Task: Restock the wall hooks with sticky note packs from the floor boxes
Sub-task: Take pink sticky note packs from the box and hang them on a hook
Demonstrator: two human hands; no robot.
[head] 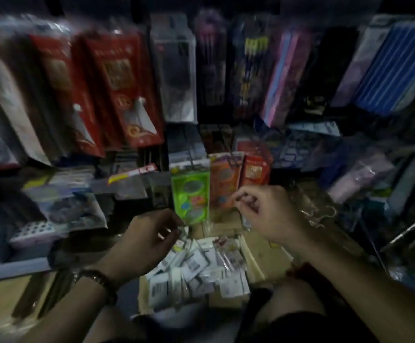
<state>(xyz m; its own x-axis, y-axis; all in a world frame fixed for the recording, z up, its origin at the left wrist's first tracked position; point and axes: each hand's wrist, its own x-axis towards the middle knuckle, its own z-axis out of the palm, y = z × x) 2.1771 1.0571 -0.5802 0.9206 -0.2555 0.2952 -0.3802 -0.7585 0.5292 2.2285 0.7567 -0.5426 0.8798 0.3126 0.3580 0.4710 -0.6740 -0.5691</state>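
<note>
A green sticky note pack (191, 194) hangs on a wall hook, with an orange pack (223, 184) and a red pack (254, 170) on hooks to its right. My left hand (149, 241), fingers half curled, is at the green pack's lower left corner. My right hand (268, 214) has thumb and forefinger pinched together at the orange pack's lower right edge. Motion blur hides whether either hand grips a pack. Below them on the floor, an open cardboard box (253, 258) holds several loose packs (196, 266) lying backs up.
Red packets (117, 87), pen packs (248, 70) and blue striped packs (394, 68) hang on the wall above. A low shelf (16, 268) with stationery runs along the left. Clear bags and a wire rack (414, 233) crowd the right. My knees are at the bottom.
</note>
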